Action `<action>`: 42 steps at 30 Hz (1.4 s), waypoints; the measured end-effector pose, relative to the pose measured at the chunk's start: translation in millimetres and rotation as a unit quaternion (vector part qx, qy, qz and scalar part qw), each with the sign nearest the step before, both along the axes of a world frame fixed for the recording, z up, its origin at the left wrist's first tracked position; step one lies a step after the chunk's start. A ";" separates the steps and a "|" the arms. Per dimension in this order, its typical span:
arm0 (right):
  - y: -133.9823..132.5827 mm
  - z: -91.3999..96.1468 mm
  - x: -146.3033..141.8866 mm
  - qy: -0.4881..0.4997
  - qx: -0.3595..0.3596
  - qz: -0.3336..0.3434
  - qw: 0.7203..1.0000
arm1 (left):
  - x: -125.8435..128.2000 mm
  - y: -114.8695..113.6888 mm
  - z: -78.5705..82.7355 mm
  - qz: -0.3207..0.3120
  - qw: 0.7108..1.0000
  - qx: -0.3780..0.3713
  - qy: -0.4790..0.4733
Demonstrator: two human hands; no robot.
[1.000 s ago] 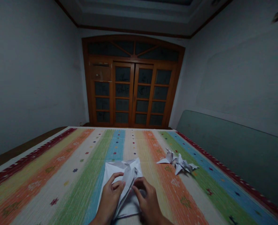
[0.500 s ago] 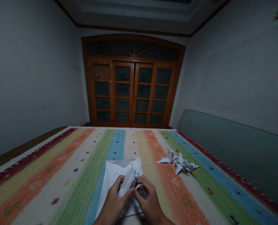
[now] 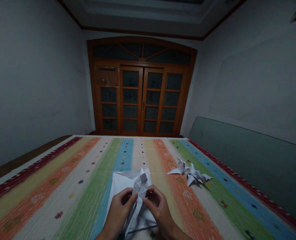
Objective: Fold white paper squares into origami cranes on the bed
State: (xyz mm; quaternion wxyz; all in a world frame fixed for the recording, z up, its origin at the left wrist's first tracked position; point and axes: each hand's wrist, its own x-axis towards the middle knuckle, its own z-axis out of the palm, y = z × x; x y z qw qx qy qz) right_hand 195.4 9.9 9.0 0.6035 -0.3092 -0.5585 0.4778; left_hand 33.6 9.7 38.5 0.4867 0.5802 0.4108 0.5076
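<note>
Left hand [image 3: 118, 213]: It is half closed, and its thumb and fingers are pinching the white paper sheet [image 3: 120, 186] from the side at about 9 o'clock.

Right hand [image 3: 160, 213]: It is curving in from about 3 o'clock, and it is gripping the same sheet close to the left hand.

Paper place: The sheet is resting on the striped bed cover [image 3: 50, 200] directly in front of the body, at about 12 o'clock from the hands, and a narrow paper point [image 3: 142, 185] is standing up between both hands.

Progress: The sheet is showing many creases, so folding is already far from the beginning. Its wide flat part is lying unfolded under the hands, so this part is seeming unfinished.

Nearby: Two folded paper figures [image 3: 194, 175] are lying at about 2 o'clock from the hands, and they are seeming to touch each other. They are looking finished.

Count: Two hands are working on one sheet, and two figures are waiting on the cover.

Farther: Wooden glass doors [image 3: 141, 96] are standing at 12 o'clock, and a green board [image 3: 238, 160] is leaning at about 3 o'clock.
</note>
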 end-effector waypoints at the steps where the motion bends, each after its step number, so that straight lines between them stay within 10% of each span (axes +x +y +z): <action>1: 0.4 -0.3 0.3 0.003 -0.008 -0.004 1.000 | 0.0 0.6 -1.3 -0.002 1.000 -0.005 -0.006; 26: -0.1 -7.4 -10.6 0.089 -0.144 0.055 0.984 | 3.1 0.6 -14.4 0.017 0.991 -0.088 -0.100; 42: -14.2 -10.0 -12.0 -0.006 -0.087 -0.008 0.996 | 8.2 -17.4 -10.3 0.025 0.984 -0.117 -0.134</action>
